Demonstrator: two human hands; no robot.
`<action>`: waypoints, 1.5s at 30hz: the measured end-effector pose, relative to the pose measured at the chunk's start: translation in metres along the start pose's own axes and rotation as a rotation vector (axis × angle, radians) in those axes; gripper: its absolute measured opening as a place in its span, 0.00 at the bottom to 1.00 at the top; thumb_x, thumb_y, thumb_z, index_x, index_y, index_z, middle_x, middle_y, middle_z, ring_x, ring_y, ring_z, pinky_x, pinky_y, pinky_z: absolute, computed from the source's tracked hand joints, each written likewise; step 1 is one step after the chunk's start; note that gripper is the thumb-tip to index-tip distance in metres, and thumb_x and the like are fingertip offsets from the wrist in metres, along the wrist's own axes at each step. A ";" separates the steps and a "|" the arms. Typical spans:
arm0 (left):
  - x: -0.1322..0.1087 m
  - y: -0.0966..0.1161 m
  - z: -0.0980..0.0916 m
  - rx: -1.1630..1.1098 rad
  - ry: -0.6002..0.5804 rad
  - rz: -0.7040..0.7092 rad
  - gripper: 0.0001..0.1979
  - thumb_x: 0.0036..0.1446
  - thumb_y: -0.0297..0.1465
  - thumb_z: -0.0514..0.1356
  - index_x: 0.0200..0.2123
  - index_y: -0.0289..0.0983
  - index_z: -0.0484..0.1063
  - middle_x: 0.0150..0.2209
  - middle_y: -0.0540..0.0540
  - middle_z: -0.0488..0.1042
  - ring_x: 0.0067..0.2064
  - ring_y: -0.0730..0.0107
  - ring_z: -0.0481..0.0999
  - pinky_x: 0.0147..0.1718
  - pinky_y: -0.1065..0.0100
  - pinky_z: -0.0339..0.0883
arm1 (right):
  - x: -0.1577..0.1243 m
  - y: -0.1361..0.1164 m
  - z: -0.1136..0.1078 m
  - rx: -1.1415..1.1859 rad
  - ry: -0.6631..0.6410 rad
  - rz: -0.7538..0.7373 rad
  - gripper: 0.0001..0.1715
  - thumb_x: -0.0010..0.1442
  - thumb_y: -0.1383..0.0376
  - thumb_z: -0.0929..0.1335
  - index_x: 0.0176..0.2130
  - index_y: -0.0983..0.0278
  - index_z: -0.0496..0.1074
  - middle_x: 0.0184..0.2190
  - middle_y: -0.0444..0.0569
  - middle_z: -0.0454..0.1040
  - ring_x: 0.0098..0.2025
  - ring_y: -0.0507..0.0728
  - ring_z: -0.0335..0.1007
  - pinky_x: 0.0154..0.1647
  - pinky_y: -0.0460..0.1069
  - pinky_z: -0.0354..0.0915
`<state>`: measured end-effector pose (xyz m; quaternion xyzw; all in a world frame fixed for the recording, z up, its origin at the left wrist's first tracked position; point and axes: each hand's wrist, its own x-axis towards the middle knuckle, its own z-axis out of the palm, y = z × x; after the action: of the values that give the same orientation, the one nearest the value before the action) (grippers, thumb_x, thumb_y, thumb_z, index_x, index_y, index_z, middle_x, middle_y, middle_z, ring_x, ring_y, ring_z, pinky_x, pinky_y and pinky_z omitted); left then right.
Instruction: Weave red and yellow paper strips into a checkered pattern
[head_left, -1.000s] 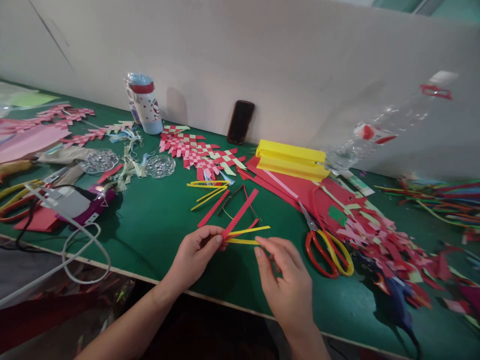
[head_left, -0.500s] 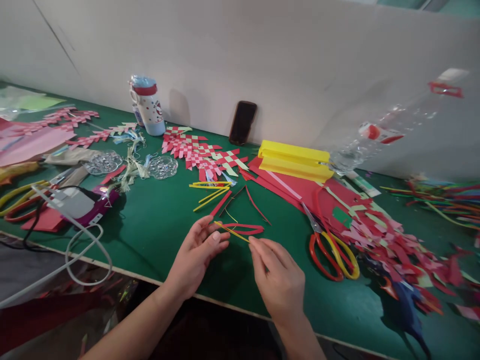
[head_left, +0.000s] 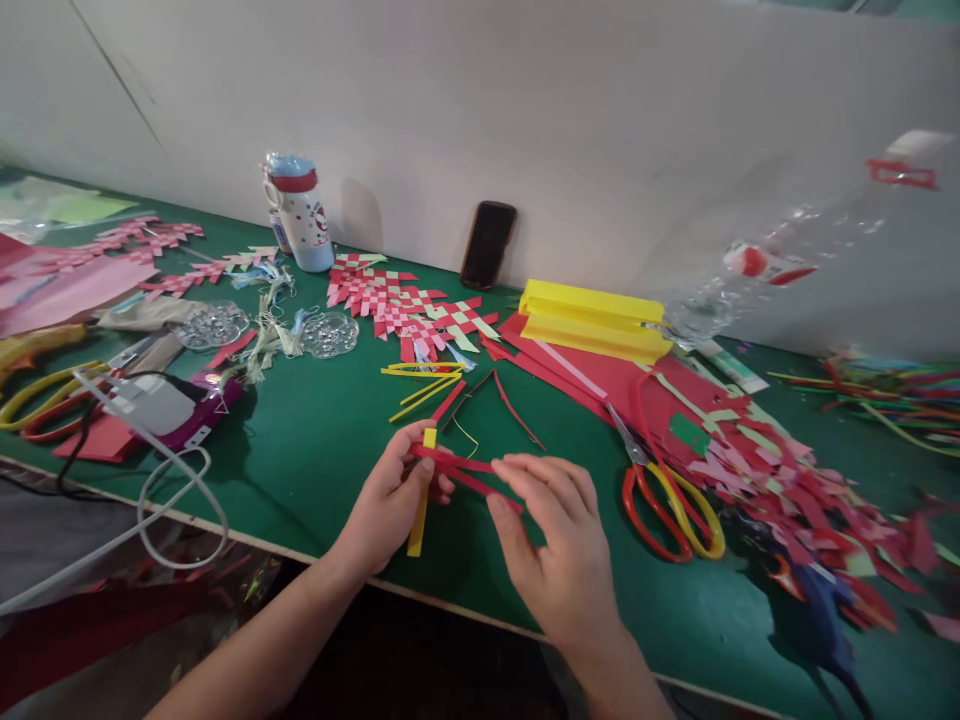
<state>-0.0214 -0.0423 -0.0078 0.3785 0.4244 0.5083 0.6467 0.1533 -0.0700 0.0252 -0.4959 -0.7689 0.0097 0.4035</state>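
Near the table's front edge, my left hand point(head_left: 397, 490) pinches crossed paper strips between thumb and fingers. A yellow paper strip point(head_left: 418, 525) runs upright through the crossing and hangs below it. Out to the right stretch the two ends of a red paper strip point(head_left: 469, 465), spread slightly apart. My right hand point(head_left: 559, 535) is at those ends, its thumb and fingertips apart, touching or very near the red paper. Behind my left hand lie several yellow paper strips point(head_left: 424, 390) and thin red strips point(head_left: 517, 412).
Scissors point(head_left: 660, 500) lie to the right beside a heap of paper scraps point(head_left: 795, 500) and a blue glue gun point(head_left: 821, 615). Woven paper pieces point(head_left: 405, 305), a phone point(head_left: 487, 245), a drink flask point(head_left: 304, 215) and a folded yellow sheet point(head_left: 592, 320) line the back. A white cable point(head_left: 180, 500) loops at left.
The yellow strip has turned from lying between both hands to upright in my left hand. My right hand has let go of its end and opened beside the red strip ends.
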 end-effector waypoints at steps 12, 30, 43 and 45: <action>-0.016 0.007 0.003 0.260 -0.168 0.095 0.19 0.65 0.38 0.56 0.56 0.36 0.63 0.31 0.48 0.69 0.31 0.74 0.71 0.28 0.73 0.68 | 0.029 0.015 0.015 0.725 -0.661 0.597 0.14 0.58 0.62 0.69 0.46 0.61 0.74 0.38 0.46 0.80 0.41 0.55 0.76 0.46 0.51 0.70; -0.015 0.005 -0.003 0.219 -0.189 0.086 0.20 0.67 0.40 0.54 0.57 0.36 0.63 0.29 0.49 0.71 0.29 0.74 0.70 0.29 0.72 0.66 | 0.031 0.015 0.004 0.900 -0.849 0.587 0.10 0.59 0.62 0.70 0.42 0.61 0.74 0.39 0.44 0.79 0.42 0.54 0.74 0.47 0.50 0.67; -0.019 0.007 -0.006 0.208 -0.188 0.039 0.21 0.64 0.39 0.58 0.57 0.38 0.61 0.28 0.48 0.73 0.31 0.71 0.73 0.33 0.70 0.69 | 0.029 0.022 -0.005 0.413 -0.722 0.520 0.08 0.59 0.59 0.68 0.32 0.60 0.73 0.25 0.39 0.72 0.28 0.51 0.65 0.29 0.45 0.59; -0.018 0.007 -0.006 0.206 -0.180 0.032 0.22 0.64 0.39 0.58 0.57 0.37 0.61 0.28 0.48 0.73 0.30 0.71 0.73 0.33 0.69 0.69 | 0.029 0.022 -0.008 0.464 -0.752 0.506 0.10 0.57 0.59 0.71 0.40 0.59 0.75 0.32 0.42 0.78 0.33 0.54 0.72 0.33 0.47 0.65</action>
<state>-0.0312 -0.0587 -0.0004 0.4936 0.4087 0.4364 0.6316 0.1696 -0.0394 0.0389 -0.5259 -0.6944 0.4556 0.1833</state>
